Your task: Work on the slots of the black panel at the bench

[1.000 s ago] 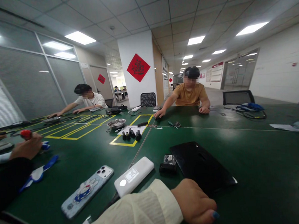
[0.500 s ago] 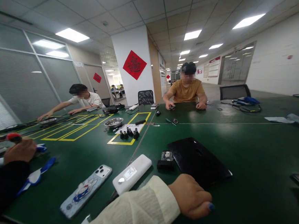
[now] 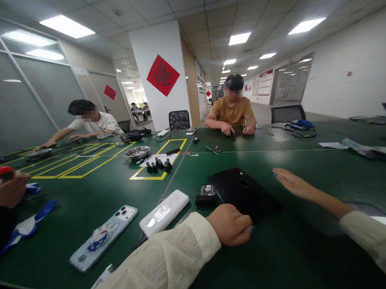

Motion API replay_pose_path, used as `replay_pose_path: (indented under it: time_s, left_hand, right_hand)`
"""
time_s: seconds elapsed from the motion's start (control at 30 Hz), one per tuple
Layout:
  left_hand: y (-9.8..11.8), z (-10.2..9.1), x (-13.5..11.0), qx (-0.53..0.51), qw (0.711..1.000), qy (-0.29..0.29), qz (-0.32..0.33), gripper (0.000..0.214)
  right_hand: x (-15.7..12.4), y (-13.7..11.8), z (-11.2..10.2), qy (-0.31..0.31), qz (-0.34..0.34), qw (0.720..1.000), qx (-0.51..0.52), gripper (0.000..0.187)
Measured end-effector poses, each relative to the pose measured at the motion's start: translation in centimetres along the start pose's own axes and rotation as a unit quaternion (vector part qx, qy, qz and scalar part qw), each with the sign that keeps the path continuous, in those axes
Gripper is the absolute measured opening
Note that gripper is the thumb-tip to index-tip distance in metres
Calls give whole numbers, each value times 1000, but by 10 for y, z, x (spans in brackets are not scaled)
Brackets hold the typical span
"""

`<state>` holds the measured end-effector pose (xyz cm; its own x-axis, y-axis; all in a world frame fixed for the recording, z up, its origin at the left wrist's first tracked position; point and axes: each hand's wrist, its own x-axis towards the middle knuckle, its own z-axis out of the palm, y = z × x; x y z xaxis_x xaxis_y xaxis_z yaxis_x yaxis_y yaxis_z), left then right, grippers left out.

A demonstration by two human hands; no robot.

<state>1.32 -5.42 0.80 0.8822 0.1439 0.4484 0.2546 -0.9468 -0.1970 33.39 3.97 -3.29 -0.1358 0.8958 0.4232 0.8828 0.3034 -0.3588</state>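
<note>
My left hand (image 3: 231,225) rests on the green table (image 3: 304,242) as a loose fist, at the near edge of a flat black panel (image 3: 241,192). Nothing shows inside its curled fingers. My right hand (image 3: 291,182) reaches in from the right with fingers stretched flat, just right of the black panel and above the table. A small black part (image 3: 206,196) lies at the panel's left. A white power bank (image 3: 165,212) and a phone in a cartoon case (image 3: 103,237) lie left of my forearm.
A person's hand (image 3: 3,191) at the far left holds a red-tipped tool, beside blue-and-white items (image 3: 27,224). Across the table two people work. A metal bowl (image 3: 136,153) and small black parts (image 3: 157,165) sit in a yellow-taped box. Papers (image 3: 363,149) lie at right.
My right arm has come into view from the right and stretched toward the black panel. My left hand drew back slightly. The view has shifted right and down.
</note>
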Motion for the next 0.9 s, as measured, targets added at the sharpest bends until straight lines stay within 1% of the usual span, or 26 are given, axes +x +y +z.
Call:
replay_pose_path:
  time_s: [0.03, 0.07, 0.13, 0.17, 0.23, 0.3, 0.37, 0.4, 0.47, 0.5, 0.53, 0.57, 0.6, 0.67, 0.73, 0.77, 0.83, 0.9]
  left_hand:
    - [-3, -3, 0, 10, 1000, 2, -7, 17]
    - [-6, -6, 0, 17, 1000, 1, -14, 16]
    - [-13, -14, 0, 16, 999, -15, -29, 13]
    - [-17, -18, -1, 7, 999, -27, -33, 12]
    - [-25, -25, -2, 0, 999, -39, -23, 20]
    - [-35, -33, -4, 9, 999, -30, -25, 33]
    - [-44, -41, -7, 42, 998, -20, -45, 46]
    - [-48, -46, -8, 67, 996, -19, -49, 51]
    - [-56, -54, -12, 119, 990, -28, -65, 56]
    - [-59, -57, -14, 147, 985, -32, -90, 55]
    - [-61, -59, -15, 172, 977, -29, -124, 53]
    - [-63, -61, -17, 190, 969, -16, -158, 51]
    - [-64, -61, -19, 199, 961, 6, -192, 51]
    - [-65, -58, -23, 198, 945, 61, -254, 50]
    - [-65, -52, -26, 195, 929, 104, -298, 49]
    - [-64, -49, -27, 199, 922, 115, -311, 48]
    - [-64, -45, -27, 218, 914, 116, -321, 44]
    - [-65, -43, -28, 236, 908, 110, -328, 42]
  right_hand:
    - [-4, -18, 9, -40, -30, 999, 17, 51]
    - [-9, -33, 16, -65, -47, 996, 30, 51]
    - [-15, -56, 23, -88, -48, 994, 52, 50]
    - [-17, -63, 24, -89, -36, 994, 61, 50]
    - [-20, -68, 21, -88, -9, 993, 78, 50]
    - [-22, -67, 18, -87, 7, 992, 90, 50]
    - [-24, -66, 15, -77, 9, 993, 85, 48]
    - [-26, -67, 13, -62, 7, 995, 74, 48]
    - [-29, -76, 10, -12, -12, 999, 31, 47]
    - [-31, -85, 8, 14, -34, 999, 3, 46]
    - [-32, -96, 5, 35, -65, 997, -23, 44]
    - [-34, -109, 3, 42, -104, 993, -44, 42]
    - [-36, -124, 0, 37, -146, 987, -55, 41]
    - [-38, -157, -3, 5, -212, 976, -57, 41]
    - [-39, -191, 0, -31, -257, 964, -67, 44]
    - [-38, -205, 3, -49, -270, 959, -75, 47]
    - [-35, -229, 14, -71, -281, 953, -86, 50]
    - [-29, -244, 27, -91, -277, 951, -97, 47]
